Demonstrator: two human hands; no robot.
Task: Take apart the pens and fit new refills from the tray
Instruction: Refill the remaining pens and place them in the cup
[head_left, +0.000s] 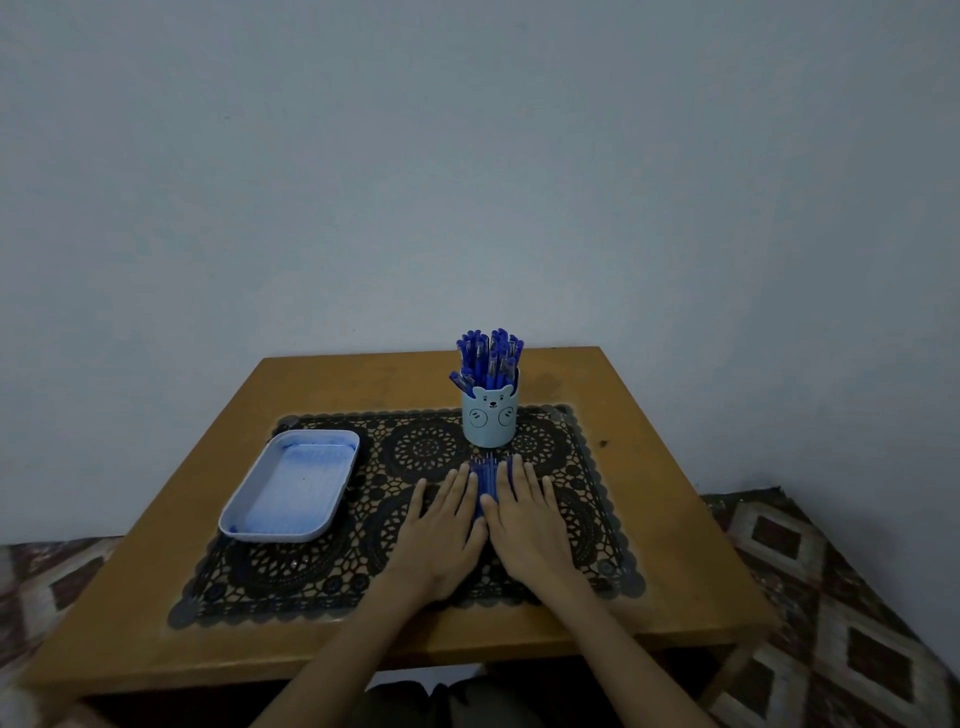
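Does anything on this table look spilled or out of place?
Yes: blue refills lie loose on the mat between the left hand and right hand, not in the tray, whose inside looks smeared blue. Nothing looks tipped.

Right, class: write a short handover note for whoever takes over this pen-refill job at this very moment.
Left hand and right hand: both open, flat on the mat, flanking a bundle of blue refills.
Pens stand in the bear cup behind it.
Tray sits to the left; its contents are unclear.
Done: no pen visibly opened.
Left: take each pen apart, fit new refills.
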